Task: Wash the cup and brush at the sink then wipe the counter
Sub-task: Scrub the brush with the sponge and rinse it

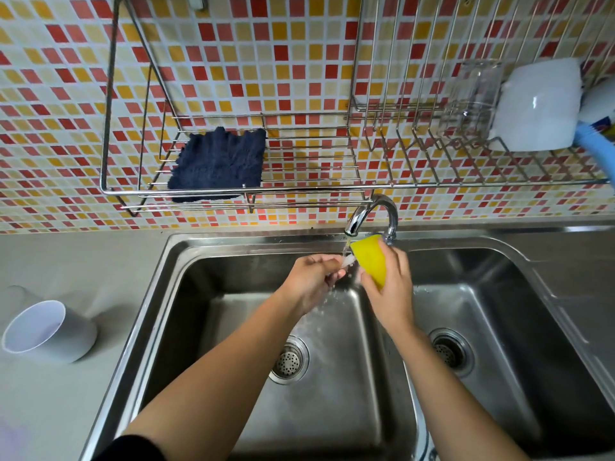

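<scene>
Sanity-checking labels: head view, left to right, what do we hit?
In order: grey cup → blue cloth → left hand → yellow cup → glass → white mug.

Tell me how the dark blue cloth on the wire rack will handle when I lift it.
The dark blue cloth will likely be floppy: its front edge sags below the front rail of the wire rack. It looks thin, so probably light, unless damp, which I cannot tell. Its fuzzy weave may catch on the wires.
</scene>
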`<state>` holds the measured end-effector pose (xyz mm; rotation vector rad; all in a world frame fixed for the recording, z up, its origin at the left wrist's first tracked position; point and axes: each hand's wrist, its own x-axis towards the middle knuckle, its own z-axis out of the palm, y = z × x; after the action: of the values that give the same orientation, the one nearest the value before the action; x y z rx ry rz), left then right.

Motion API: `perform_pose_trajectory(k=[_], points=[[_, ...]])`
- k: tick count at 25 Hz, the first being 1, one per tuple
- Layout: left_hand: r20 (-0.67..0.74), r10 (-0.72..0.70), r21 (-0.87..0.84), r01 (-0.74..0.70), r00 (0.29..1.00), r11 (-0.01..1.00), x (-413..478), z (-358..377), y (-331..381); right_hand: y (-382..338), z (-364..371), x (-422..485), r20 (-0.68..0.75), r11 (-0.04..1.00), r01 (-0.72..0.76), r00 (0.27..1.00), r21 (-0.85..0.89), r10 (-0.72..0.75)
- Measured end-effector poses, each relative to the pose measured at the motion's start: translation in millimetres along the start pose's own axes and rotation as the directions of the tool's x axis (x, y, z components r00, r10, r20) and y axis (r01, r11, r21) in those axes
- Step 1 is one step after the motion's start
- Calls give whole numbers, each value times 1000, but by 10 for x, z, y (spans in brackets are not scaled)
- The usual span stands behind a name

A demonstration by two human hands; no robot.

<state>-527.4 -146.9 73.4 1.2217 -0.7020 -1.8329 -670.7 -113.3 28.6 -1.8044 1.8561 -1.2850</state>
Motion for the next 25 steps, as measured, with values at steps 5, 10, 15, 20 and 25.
perform_pose_trajectory(k=[5,10,15,20,25], points=[[52,-90,-81,94,995,992,-23,-54,21,36,17,-54,43,999,23,999,-30,-22],[55,-81,29,79,995,996,-45,-35,-27,38,1,-54,72,996,47,997,-72,-42],[48,-60,12,60,997,998,-36,-45,-3,40,4,-45,62,994,49,997,-100,-43],[-38,123,222,-112,992,969,-16,-50,-33,28,24,-77,58,995,48,997,-92,-43],[-69,302,525,-223,951,821,0,-23,-109,24,57,-166,30,999,-15,999,-49,17]])
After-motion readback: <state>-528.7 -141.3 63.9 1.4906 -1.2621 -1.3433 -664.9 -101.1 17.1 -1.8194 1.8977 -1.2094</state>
